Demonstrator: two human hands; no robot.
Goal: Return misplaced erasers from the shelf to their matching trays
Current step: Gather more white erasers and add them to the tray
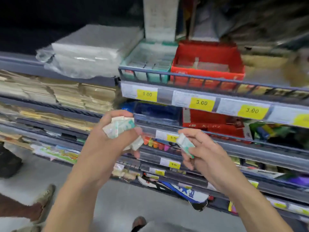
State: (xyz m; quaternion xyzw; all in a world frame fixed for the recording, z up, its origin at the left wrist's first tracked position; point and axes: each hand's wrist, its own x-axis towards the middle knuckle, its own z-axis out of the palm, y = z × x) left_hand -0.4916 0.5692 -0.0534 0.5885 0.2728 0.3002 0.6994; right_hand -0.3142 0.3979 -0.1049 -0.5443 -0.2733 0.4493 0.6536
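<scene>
Stationery shelves point(200, 101) fill the background. Left hand point(107, 141) clutches a bunch of erasers point(122, 126); right hand point(204, 151) pinches one eraser point(184, 144). Teal tray point(150, 61) waits above, so returning seems unfinished.

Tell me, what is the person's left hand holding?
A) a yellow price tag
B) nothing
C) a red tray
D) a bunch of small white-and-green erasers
D: the left hand has its fingers curled round a bunch of small white-and-green erasers, below the shelf trays.
</scene>
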